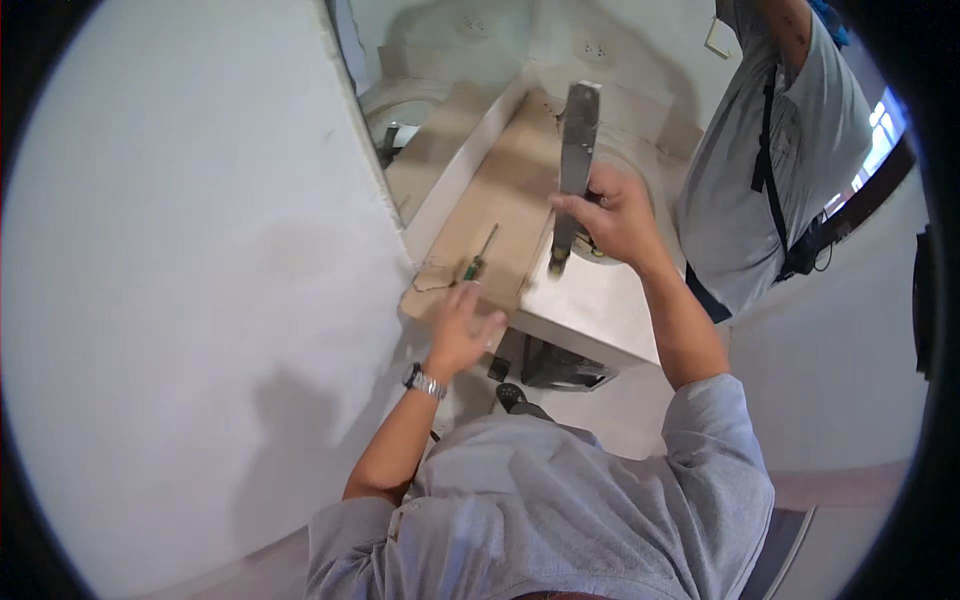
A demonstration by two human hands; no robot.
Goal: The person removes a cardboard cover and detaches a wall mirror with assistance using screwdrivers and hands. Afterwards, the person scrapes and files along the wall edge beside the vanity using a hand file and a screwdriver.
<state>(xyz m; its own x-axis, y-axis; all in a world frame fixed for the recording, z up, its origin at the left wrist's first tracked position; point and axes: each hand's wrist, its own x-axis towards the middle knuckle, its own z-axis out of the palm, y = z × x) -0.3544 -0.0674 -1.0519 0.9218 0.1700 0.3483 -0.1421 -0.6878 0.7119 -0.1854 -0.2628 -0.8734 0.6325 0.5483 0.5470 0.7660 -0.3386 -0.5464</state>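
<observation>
My right hand (622,215) is closed round a long, flat grey tool (580,135), held upright over the counter. The tool has a broad flat upper end and a yellowish lower tip; its exact kind does not show. My left hand (464,328), a metal-banded watch on its wrist, is over the near left end of the tan counter board (500,205). Its fingers are apart, slightly blurred. Just beyond them lies a screwdriver (480,255) with a green handle, its shaft pointing away; whether the fingertips touch the handle I cannot tell.
A white countertop section (597,305) adjoins the board, with a round basin partly hidden behind my right hand. A mirror (425,120) stands along the left. Another person in a grey shirt (745,190) is close at right. Below the counter sits a dark bin-like object (562,366).
</observation>
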